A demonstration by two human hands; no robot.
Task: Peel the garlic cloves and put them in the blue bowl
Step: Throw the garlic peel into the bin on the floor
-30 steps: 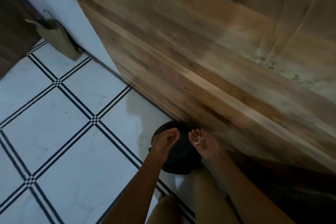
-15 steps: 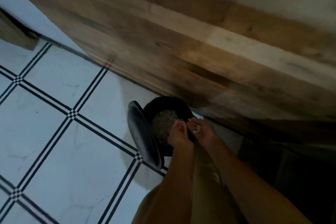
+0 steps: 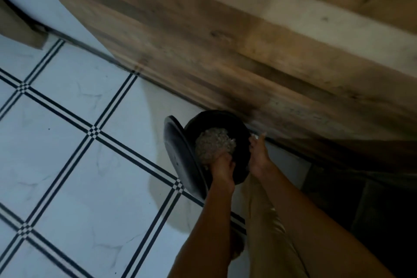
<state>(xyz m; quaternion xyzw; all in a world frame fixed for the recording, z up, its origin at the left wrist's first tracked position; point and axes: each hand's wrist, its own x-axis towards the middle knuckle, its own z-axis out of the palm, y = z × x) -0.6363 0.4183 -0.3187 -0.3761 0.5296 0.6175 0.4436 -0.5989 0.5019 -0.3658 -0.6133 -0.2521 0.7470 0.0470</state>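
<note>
Two hands at work: left hand (image 3: 222,166) fingers dip into the round black bin (image 3: 225,117), grip unreadable. Right hand (image 3: 258,156) fingers lie straight at its 3 o'clock rim, a pale scrap (image 3: 255,135) at the tips. The bin holds a heap of pale papery skins (image 3: 214,144). Likely discarding peel; next, fetch more garlic cloves. No blue bowl in view.

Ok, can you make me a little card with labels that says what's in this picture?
place: tiled floor beside a wood panel
bin: black, on the floor, against the panel
lid: up, on the bin's left side
inside: heap of pale scraps, maybe garlic skins
left hand: at the bin's near rim, fingers by the heap; grip unclear
right hand: over the bin's right rim, fingers straight, a pale bit at the tips
</note>
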